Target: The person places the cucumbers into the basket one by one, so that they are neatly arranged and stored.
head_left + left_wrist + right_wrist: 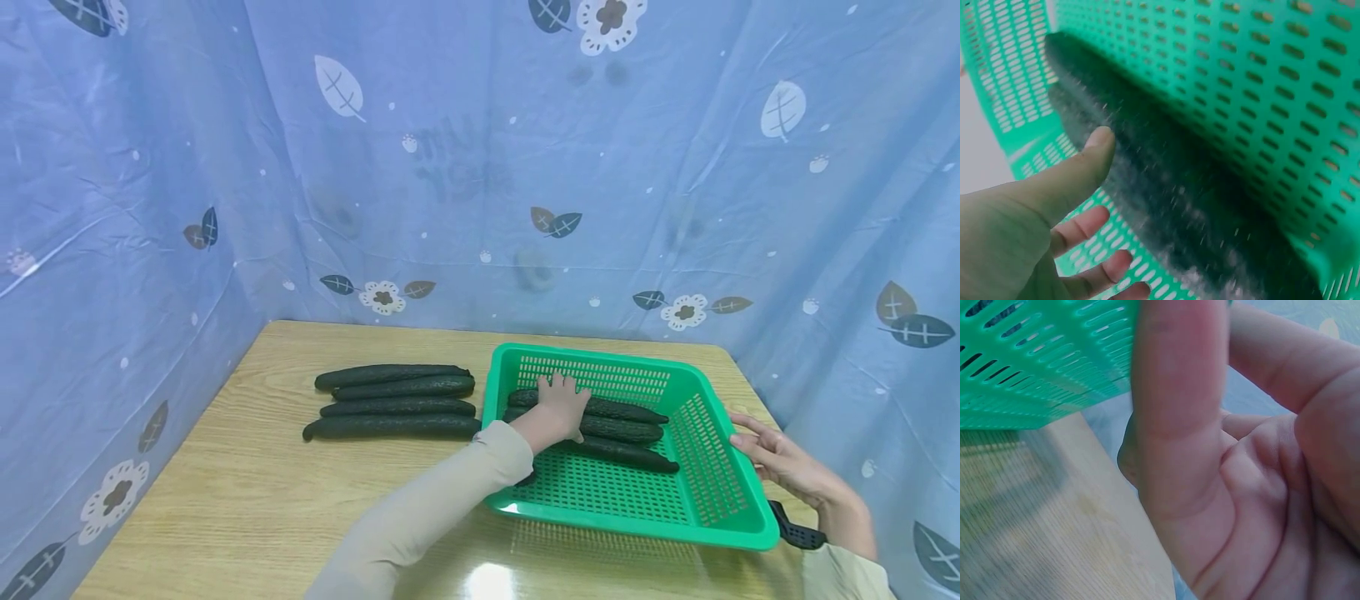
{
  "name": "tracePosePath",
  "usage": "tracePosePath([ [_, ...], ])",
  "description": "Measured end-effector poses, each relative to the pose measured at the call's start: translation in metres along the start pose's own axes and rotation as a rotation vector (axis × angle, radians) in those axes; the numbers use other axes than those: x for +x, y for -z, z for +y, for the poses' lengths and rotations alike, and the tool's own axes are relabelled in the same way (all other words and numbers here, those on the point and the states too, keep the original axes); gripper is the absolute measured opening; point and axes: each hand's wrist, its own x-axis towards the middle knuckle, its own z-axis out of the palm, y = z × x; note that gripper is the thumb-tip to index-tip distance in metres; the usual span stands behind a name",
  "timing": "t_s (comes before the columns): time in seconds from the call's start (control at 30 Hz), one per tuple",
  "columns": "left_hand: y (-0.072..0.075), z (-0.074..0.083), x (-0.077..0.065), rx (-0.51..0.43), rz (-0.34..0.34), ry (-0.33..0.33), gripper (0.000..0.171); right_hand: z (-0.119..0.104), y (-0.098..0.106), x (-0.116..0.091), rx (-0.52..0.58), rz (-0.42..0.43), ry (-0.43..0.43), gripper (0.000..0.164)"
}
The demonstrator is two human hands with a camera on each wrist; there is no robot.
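Note:
A green plastic basket with slotted walls holds several dark green cucumbers. My left hand reaches in over them, fingers spread. In the left wrist view, its thumb overlaps one long bumpy cucumber, while the other fingers are loosely bent beside a second one. My right hand holds the basket's right rim from outside, thumb at the rim. Close up, a finger of that hand stands against the basket wall.
Left of the basket, several more cucumbers lie side by side on the wooden table. A blue patterned curtain surrounds the table at the back and sides. A black strap is on the right wrist.

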Motion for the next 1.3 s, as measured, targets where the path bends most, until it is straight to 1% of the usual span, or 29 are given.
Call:
tracePosePath([
  [0.1,0.005,-0.007,-0.003,-0.027,0.017,0.010,0.070,0.000,0.000,0.000,0.000,-0.001,-0.002,0.049],
  [0.23,0.013,-0.018,-0.007,-0.089,0.045,0.015,0.067,0.000,0.001,0.001,0.021,-0.011,0.001,0.048],
  [0.37,0.020,-0.028,-0.012,-0.129,0.074,0.006,0.065,0.001,0.001,0.001,0.022,-0.011,0.004,0.047],
  [0.5,0.023,-0.037,-0.019,-0.182,0.113,-0.009,0.056,0.001,0.002,0.000,0.005,0.001,0.001,0.047],
  [0.7,0.023,-0.050,-0.035,-0.258,0.178,-0.020,0.039,0.000,0.001,-0.001,-0.017,0.013,-0.009,0.047],
  [0.9,0.026,-0.067,-0.056,-0.317,0.227,-0.034,0.035,0.000,0.000,-0.001,-0.040,0.034,-0.025,0.047],
  [1.07,0.025,-0.080,-0.072,-0.368,0.289,-0.058,0.035,0.000,0.000,0.000,-0.033,0.028,-0.023,0.047],
  [1.17,0.021,-0.088,-0.080,-0.384,0.328,-0.064,0.038,0.000,0.000,0.001,-0.022,0.015,-0.009,0.046],
  [1.3,0.012,-0.099,-0.089,-0.466,0.349,-0.065,0.037,0.000,0.000,0.001,-0.014,0.015,0.000,0.046],
])
